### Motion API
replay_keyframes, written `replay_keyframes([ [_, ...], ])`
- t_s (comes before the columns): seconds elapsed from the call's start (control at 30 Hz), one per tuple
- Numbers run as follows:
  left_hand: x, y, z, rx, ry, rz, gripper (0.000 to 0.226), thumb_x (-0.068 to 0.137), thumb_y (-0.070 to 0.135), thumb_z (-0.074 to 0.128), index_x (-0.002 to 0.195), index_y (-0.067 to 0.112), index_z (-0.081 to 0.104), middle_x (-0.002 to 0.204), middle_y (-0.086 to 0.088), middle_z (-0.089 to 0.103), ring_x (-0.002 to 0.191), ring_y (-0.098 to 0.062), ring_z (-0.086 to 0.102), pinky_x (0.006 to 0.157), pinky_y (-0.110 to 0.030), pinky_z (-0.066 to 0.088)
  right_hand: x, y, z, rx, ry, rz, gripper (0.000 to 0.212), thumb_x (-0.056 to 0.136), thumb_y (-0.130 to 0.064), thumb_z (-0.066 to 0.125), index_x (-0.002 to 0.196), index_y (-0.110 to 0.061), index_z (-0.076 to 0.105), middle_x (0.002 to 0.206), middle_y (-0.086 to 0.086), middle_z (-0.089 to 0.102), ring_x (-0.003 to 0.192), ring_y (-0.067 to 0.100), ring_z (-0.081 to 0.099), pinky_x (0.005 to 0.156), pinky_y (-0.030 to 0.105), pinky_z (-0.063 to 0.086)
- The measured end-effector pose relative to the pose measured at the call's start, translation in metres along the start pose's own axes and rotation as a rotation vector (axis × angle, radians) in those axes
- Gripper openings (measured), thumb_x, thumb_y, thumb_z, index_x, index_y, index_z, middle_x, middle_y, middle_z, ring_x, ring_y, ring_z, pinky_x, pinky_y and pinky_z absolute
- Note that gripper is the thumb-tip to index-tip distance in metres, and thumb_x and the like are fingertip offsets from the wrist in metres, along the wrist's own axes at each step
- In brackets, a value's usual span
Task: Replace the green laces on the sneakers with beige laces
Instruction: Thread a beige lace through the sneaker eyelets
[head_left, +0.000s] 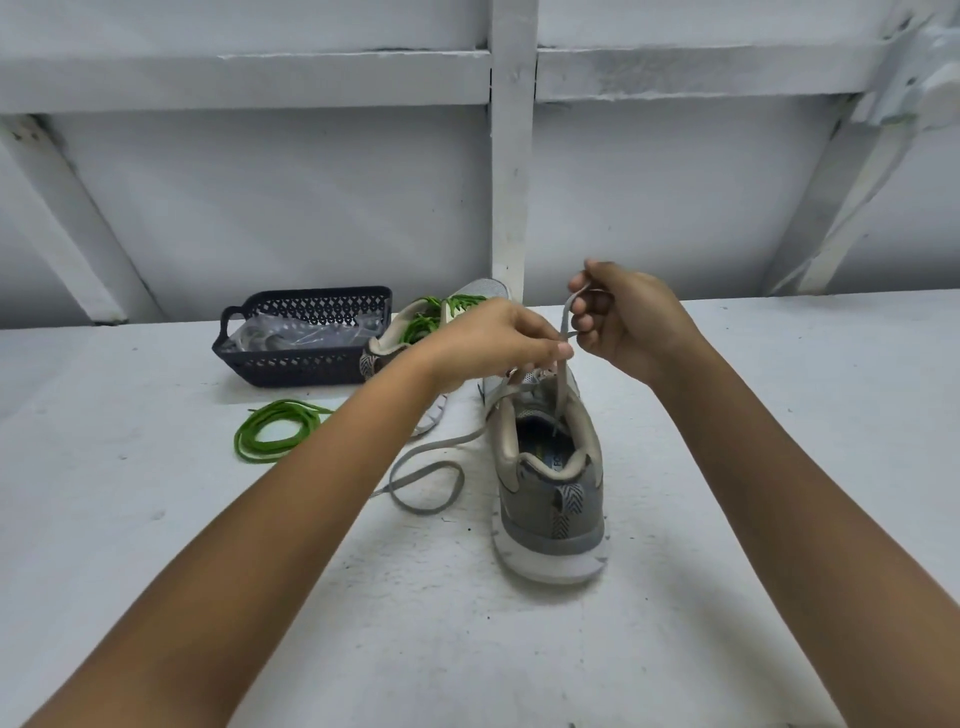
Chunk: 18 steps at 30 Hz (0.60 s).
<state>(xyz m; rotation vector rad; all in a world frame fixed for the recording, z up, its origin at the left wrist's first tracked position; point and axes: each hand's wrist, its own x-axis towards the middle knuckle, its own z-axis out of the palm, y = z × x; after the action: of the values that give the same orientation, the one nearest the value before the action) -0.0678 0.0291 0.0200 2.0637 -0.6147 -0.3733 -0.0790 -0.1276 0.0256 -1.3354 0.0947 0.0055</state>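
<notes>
The near sneaker (550, 467) stands on the bench (156, 519) with its heel toward the person and its long axis running straight away from them. Both hands work just above its tongue. The right hand (628, 322), a little higher and to the sneaker's right, has its fingers (587, 317) curled round the upper end of the beige lace (561, 384). The left hand (493, 338) reaches in from the sneaker's left and pinches the same strand lower down, close over the eyelets. From there the strand drops nearly straight into the shoe's throat, so the next pull or threading looks to run along that upright line, and the left hand is the nearer to the eyelets. The lace's other half trails off the sneaker's left side and loops loosely on the bench. Which eyelet is being worked, and how many are filled, is hidden behind the left hand. Beyond the sneaker's left lie a coiled green lace (270, 444), a second sneaker (483, 288) carrying green laces, and a dark basket (291, 364) with unclear contents.
</notes>
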Motion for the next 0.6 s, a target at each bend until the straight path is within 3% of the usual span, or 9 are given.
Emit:
replay_keyframes([
  [0.17, 0.013, 0.003, -0.003, -0.25, 0.113, -0.015, 0.017, 0.09, 0.013, 0.061, 0.073, 0.012, 0.063, 0.057, 0.008, 0.061, 0.051, -0.002, 0.052, 0.049, -0.015, 0.039, -0.001, 0.007, -0.011, -0.014, -0.067, 0.119, 0.037, 0.099, -0.039, 0.037, 0.095, -0.011, 0.061, 0.058, 0.002, 0.052, 0.044, 0.012, 0.044, 0.044, 0.017, 0.035],
  [0.27, 0.023, 0.003, -0.01, -0.355, 0.174, -0.036, 0.017, 0.092, 0.013, 0.058, 0.075, 0.012, 0.062, 0.054, 0.009, 0.061, 0.047, 0.0, 0.05, 0.048, -0.014, 0.035, -0.007, 0.015, -0.016, -0.135, -0.185, 0.172, 0.035, 0.098, -0.028, 0.036, 0.1, -0.005, 0.062, 0.061, 0.002, 0.05, 0.045, 0.011, 0.041, 0.042, 0.018, 0.033],
  [0.43, 0.035, 0.007, -0.012, -0.349, 0.154, -0.061, 0.017, 0.093, 0.016, 0.057, 0.077, 0.014, 0.063, 0.055, 0.011, 0.062, 0.048, 0.001, 0.053, 0.05, -0.015, 0.036, -0.014, 0.023, -0.018, -0.341, -0.249, 0.051, 0.018, 0.094, -0.007, 0.051, 0.093, -0.004, 0.069, 0.06, -0.001, 0.053, 0.046, 0.007, 0.046, 0.044, 0.015, 0.037],
  [0.6, 0.043, 0.0, -0.006, -0.139, 0.172, -0.128, 0.016, 0.094, 0.027, 0.056, 0.082, 0.018, 0.063, 0.071, 0.005, 0.062, 0.06, -0.006, 0.052, 0.051, -0.019, 0.036, -0.008, 0.033, -0.022, -0.298, -0.086, -0.041, 0.014, 0.093, -0.007, 0.055, 0.085, -0.004, 0.067, 0.065, 0.004, 0.054, 0.052, 0.007, 0.051, 0.048, 0.016, 0.043],
])
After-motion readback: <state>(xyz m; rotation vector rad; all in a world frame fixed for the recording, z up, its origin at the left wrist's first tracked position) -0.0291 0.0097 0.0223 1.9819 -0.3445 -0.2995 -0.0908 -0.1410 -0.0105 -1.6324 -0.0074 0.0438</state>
